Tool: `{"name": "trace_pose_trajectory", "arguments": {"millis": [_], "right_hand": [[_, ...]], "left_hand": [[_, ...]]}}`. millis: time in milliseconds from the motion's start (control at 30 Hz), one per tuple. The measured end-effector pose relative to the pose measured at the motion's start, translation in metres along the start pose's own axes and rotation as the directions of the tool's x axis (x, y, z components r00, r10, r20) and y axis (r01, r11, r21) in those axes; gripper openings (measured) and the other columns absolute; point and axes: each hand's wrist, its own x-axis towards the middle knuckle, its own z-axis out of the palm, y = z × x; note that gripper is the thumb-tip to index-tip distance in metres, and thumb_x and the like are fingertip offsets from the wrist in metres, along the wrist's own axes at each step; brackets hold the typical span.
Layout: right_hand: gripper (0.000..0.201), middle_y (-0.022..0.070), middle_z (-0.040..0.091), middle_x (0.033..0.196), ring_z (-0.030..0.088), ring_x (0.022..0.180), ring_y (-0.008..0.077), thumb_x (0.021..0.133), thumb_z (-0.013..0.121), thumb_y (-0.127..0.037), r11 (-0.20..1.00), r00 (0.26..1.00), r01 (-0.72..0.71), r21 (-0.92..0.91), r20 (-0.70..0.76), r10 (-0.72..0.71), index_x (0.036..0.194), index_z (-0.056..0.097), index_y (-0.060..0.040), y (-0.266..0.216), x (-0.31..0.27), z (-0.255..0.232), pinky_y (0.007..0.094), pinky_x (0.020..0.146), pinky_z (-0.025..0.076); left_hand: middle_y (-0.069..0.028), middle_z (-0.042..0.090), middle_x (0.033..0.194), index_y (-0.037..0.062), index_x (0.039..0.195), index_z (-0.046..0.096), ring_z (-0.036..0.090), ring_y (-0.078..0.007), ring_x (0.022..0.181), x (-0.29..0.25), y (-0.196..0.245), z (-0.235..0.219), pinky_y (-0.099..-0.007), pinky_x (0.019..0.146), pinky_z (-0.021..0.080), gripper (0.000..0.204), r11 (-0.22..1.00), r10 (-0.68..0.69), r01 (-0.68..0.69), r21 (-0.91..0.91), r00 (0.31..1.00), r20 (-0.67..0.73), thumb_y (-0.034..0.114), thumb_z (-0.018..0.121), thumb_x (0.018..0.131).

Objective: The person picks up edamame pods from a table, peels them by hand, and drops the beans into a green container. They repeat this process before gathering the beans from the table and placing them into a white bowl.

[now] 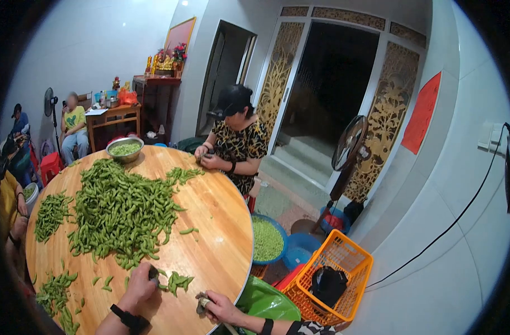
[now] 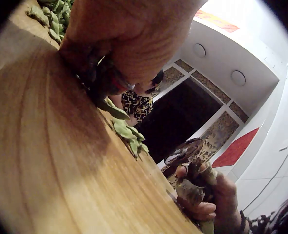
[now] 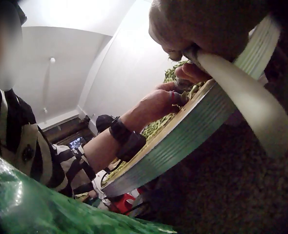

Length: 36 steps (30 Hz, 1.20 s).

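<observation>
A small cluster of edamame pods [image 1: 178, 283] lies on the round wooden counter [image 1: 216, 234], in the gap between the two hands and nearer to the left. From the left hand [image 1: 142, 283] it sits just beside the fingertips, on the side toward the right hand. The cluster's pods point several ways; in the left wrist view, the leading pod [image 2: 115, 111] slants from the left fingers toward the rest, its near end partly hidden behind them. Those fingers bend down toward the wood, but I cannot tell whether they pinch a pod.

The right hand [image 1: 220, 307] is at the counter's edge, apart from the cluster, fingers curled round a pale, smooth handle [image 3: 251, 92]; some of its fingers wear worn wrappings.

Farther in, past the left hand, spreads the large heap of pods [image 1: 121, 206], with a metal bowl [image 1: 133, 158] of shelled beans beyond it. Across the counter sits a person in a black cap [image 1: 241, 134]. Off the edge on the right are green plastic [image 1: 269, 301], a blue basin [image 1: 285, 245] of shelled beans and an orange crate [image 1: 353, 254].
</observation>
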Motion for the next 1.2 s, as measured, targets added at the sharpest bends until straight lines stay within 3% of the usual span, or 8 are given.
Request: {"name": "trace_pose_trajectory", "arguments": {"millis": [267, 367, 433, 533, 1200], "right_hand": [[0.022, -0.0005, 0.052, 0.060, 0.045, 0.044, 0.0057, 0.097, 0.043, -0.020, 0.999, 0.999, 0.003, 0.048, 0.036, -0.005, 0.111, 0.051, -0.0054, -0.002, -0.002, -0.002, 0.0208, 0.041, 0.038], [0.020, -0.0002, 0.052, 0.060, 0.046, 0.044, 0.0060, 0.096, 0.043, -0.018, 0.997, 0.998, -0.051, 0.050, 0.033, 0.049, 0.109, 0.051, -0.0053, -0.014, -0.005, 0.000, 0.0213, 0.042, 0.038], [0.020, -0.0002, 0.052, 0.060, 0.046, 0.045, 0.0060, 0.096, 0.043, -0.018, 0.997, 0.999, -0.043, 0.062, 0.036, 0.041, 0.110, 0.051, -0.0056, -0.014, -0.005, 0.000, 0.0215, 0.042, 0.038], [0.020, -0.0001, 0.051, 0.060, 0.046, 0.045, 0.0060, 0.095, 0.043, -0.018, 0.997, 0.999, -0.030, 0.070, 0.030, 0.028, 0.110, 0.051, -0.0059, -0.015, -0.006, 0.001, 0.0215, 0.042, 0.038], [0.021, -0.0002, 0.051, 0.060, 0.045, 0.045, 0.0060, 0.094, 0.043, -0.015, 0.998, 0.999, -0.035, 0.048, 0.027, 0.033, 0.110, 0.051, -0.0046, -0.014, -0.005, 0.000, 0.0214, 0.042, 0.038]], "left_hand": [[-0.0215, 0.058, 0.083, -0.0016, 0.082, 0.056, 0.056, -0.0401, 0.082, 0.000, -0.001, 0.002, -0.0448, 0.070, 0.044, 0.015, 0.996, -0.054, 0.054, -0.072, 0.999, 0.008, 0.003, 0.060, 0.069], [-0.0213, 0.058, 0.083, -0.0016, 0.083, 0.056, 0.056, -0.0400, 0.081, -0.001, 0.003, -0.003, -0.0447, 0.070, 0.044, 0.016, 0.998, -0.042, 0.043, -0.045, 0.999, 0.023, 0.004, 0.060, 0.069], [-0.0197, 0.060, 0.083, -0.0012, 0.086, 0.057, 0.059, -0.0353, 0.080, 0.000, -0.002, 0.000, -0.0403, 0.069, 0.047, 0.019, 0.999, 0.009, -0.009, 0.034, 1.000, -0.013, 0.001, 0.060, 0.067], [-0.0217, 0.057, 0.083, -0.0011, 0.084, 0.056, 0.055, -0.0406, 0.082, -0.002, 0.005, -0.003, -0.0450, 0.070, 0.044, 0.017, 1.000, 0.001, -0.001, -0.022, 1.000, -0.002, 0.004, 0.061, 0.069], [-0.0206, 0.058, 0.086, -0.0006, 0.086, 0.057, 0.057, -0.0393, 0.084, -0.004, 0.002, 0.000, -0.0436, 0.072, 0.046, 0.019, 1.000, 0.008, -0.008, 0.013, 1.000, -0.017, 0.004, 0.063, 0.069]]}}
